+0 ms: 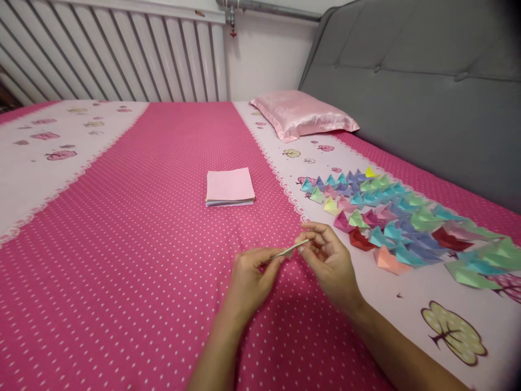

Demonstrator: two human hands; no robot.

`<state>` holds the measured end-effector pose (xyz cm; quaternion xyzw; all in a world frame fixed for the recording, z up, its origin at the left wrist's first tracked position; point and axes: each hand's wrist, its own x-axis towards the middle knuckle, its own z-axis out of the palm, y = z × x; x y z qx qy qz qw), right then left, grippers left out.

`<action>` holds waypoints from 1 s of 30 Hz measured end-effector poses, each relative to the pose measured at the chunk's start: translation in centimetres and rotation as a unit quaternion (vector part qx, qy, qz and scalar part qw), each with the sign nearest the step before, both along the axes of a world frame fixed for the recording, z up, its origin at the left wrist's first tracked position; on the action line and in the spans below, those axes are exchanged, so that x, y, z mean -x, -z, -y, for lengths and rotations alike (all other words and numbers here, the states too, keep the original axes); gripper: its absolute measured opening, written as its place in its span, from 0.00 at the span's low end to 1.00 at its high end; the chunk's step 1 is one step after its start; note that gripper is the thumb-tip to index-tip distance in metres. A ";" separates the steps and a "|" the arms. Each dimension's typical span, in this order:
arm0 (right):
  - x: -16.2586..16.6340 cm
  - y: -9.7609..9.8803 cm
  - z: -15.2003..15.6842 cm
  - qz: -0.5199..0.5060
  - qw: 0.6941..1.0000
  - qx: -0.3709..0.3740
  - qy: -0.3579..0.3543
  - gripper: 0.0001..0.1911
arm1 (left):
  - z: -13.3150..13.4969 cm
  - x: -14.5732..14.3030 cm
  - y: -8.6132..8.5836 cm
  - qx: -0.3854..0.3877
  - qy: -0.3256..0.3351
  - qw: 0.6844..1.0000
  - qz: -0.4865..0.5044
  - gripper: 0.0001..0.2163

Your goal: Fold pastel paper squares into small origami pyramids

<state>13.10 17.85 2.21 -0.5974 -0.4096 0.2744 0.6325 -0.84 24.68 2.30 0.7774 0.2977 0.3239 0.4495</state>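
Note:
A small folded piece of pale green paper (290, 250) is held up between my two hands, seen nearly edge-on. My left hand (255, 274) pinches its left end between thumb and fingers. At the right end, the thumb and fingers of my right hand (328, 262) close on the paper, the other fingers curled. Beyond my hands lies a stack of square paper sheets (230, 184), a pink one on top. To the right of my right hand stand rows of folded paper boats (401, 209) in blue, green, purple, pink, red and yellow.
Everything rests on a bed with a dotted pink sheet (142, 244) and pale printed bands. A shiny pink pillow (301, 113) lies at the back right against a grey padded headboard (419, 92). Behind the bed stands a white radiator (122, 54) with a pipe valve.

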 end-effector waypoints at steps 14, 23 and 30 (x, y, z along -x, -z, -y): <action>0.7 0.1 0.1 -0.095 0.994 0.000 -0.047 0.17 | 0.4 -0.6 1.2 -0.203 -0.076 0.976 0.028 0.09; 0.8 0.1 -0.1 -0.161 0.987 0.001 -0.023 0.13 | 0.7 -1.3 1.7 -0.269 -0.078 0.960 0.024 0.10; 0.6 0.0 -0.2 -0.170 0.985 0.000 -0.005 0.15 | 0.7 -1.3 1.8 -0.273 -0.085 0.958 0.011 0.13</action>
